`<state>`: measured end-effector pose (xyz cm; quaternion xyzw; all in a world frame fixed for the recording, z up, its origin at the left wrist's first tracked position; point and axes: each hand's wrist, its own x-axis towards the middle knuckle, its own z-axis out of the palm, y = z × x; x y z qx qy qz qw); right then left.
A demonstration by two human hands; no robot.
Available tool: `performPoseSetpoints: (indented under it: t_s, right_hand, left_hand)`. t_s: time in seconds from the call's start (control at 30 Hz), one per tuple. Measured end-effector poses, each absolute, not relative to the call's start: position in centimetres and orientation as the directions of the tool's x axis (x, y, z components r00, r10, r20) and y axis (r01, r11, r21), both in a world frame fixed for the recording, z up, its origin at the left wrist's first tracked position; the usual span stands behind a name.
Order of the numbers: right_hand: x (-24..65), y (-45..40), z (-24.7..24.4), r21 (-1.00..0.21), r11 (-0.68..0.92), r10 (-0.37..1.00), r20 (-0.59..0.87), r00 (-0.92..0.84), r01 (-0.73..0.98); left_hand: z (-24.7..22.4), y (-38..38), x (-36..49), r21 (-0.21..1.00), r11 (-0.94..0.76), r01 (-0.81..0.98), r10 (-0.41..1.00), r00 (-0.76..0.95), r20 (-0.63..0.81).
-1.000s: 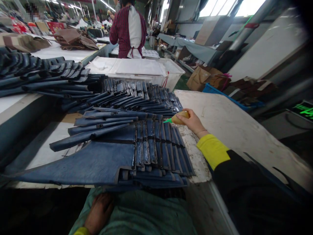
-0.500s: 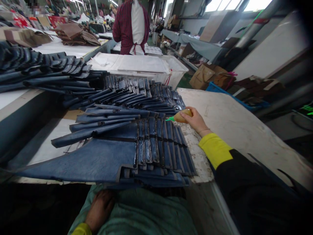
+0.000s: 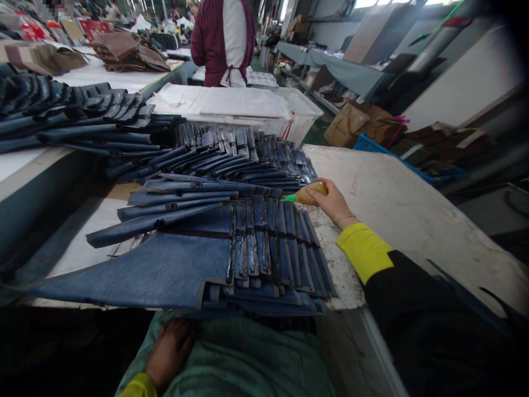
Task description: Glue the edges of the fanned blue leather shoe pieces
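Observation:
My right hand (image 3: pixel 330 201) is closed around a yellowish squeeze bottle (image 3: pixel 306 194), whose green nozzle points left over the top edge of fanned blue pieces (image 3: pixel 264 237). Dark, shiny strips run along the edges of several of these pieces. A large blue piece (image 3: pixel 165 264) lies flat at the front, with rolled or folded ones behind it. Below the table edge, my left hand (image 3: pixel 171 350) rests on the green cloth over my lap, its fingers partly in shadow and apparently holding nothing.
More blue pieces (image 3: pixel 215 149) are piled behind, reaching left. Beyond them stands a white bin (image 3: pixel 303 118). A person in a striped garment (image 3: pixel 209 44) is at the back. A blue crate (image 3: pixel 372 144) sits past the pale tabletop (image 3: pixel 392 220).
My right hand and the bottle stay near the top edge of the fanned pieces, with only a slight shift. The camera view has tilted a little. My left hand has stayed on my lap.

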<state>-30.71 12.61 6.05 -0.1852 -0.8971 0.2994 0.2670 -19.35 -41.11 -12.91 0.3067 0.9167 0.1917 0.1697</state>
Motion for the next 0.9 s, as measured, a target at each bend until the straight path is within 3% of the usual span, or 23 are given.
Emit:
performPoseSetpoints:
  t_s: [0.3, 0.63, 0.9]
  right_hand:
    - [-30.7, 12.7, 5.7, -0.679, 0.704, 0.528, 0.305, -0.793, 0.207]
    - [-28.2, 12.6, 5.5, -0.788, 0.547, 0.500, 0.037, -0.865, 0.282]
    - [-29.7, 12.9, 5.1, -0.713, 0.675, 0.529, 0.289, -0.798, 0.189]
  left_hand:
    - [-12.8, -41.1, -19.4, 0.459, 0.738, 0.494, 0.624, -0.759, -0.186]
    - [-12.1, -40.9, -19.4, 0.474, 0.727, 0.496, 0.630, -0.757, -0.173]
    - [-12.4, -41.0, -19.4, 0.473, 0.737, 0.482, 0.625, -0.753, -0.207]
